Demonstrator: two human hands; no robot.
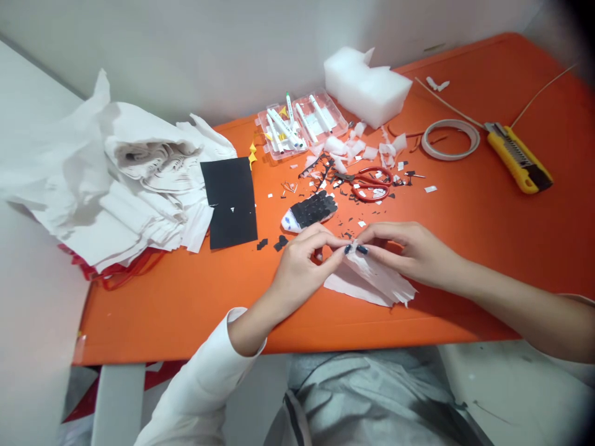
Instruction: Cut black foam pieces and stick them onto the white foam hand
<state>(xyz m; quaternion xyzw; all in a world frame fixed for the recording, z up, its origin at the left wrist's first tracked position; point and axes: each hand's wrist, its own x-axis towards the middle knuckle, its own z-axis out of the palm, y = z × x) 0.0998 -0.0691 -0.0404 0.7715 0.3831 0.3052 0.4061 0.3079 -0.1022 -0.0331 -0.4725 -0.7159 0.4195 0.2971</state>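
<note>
Thumbs and fingertips of my left hand [309, 257] and my right hand [409, 251] meet near the front of the orange table. Both pinch the gathered top end of a thin white sheet of tissue-like paper [372, 279]. Its frayed lower edge spreads out on the table to the right. Just behind my left hand lies a small white piece [309, 212] with a pointed end, blue marks and rows of overlapping black scales. Red-handled scissors [369, 184] lie beyond my hands, among black and white scraps.
On the orange table [465, 248] a black sheet [230, 204] lies beside a heap of white paper [153, 179]. Markers fill a clear case [304, 127] near a white foam block [367, 87]. A tape roll [450, 139] and yellow box cutter [519, 158] are at right.
</note>
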